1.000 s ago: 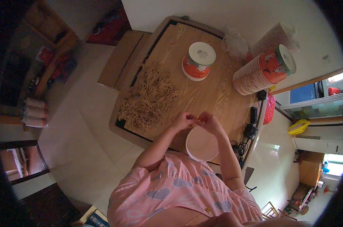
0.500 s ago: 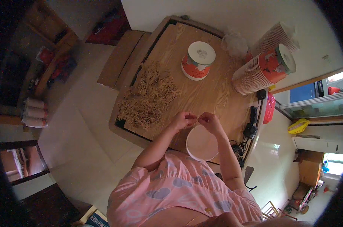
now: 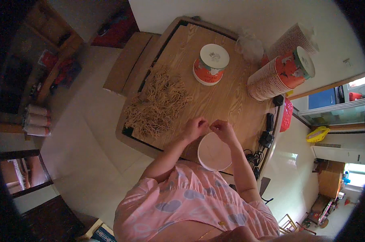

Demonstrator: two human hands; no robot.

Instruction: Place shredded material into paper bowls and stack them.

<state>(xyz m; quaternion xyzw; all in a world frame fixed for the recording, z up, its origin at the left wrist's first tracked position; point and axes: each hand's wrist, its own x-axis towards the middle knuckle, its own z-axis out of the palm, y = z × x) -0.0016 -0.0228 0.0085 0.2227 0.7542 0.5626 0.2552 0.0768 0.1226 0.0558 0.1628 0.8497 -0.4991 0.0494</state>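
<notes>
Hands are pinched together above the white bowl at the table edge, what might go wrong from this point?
1. The round white paper bowl sits right at the near edge of the wooden table; a nudge from the left hand or right hand might tip it off.
2. The pile of tan dried noodles spreads to the table's left rim, so strands may slide off.
3. The leaning stack of orange paper bowls looks likely to topple if bumped.

I am looking straight down from the single head camera, high above the wooden table (image 3: 226, 101), my forearms entering from six o'clock.
</notes>
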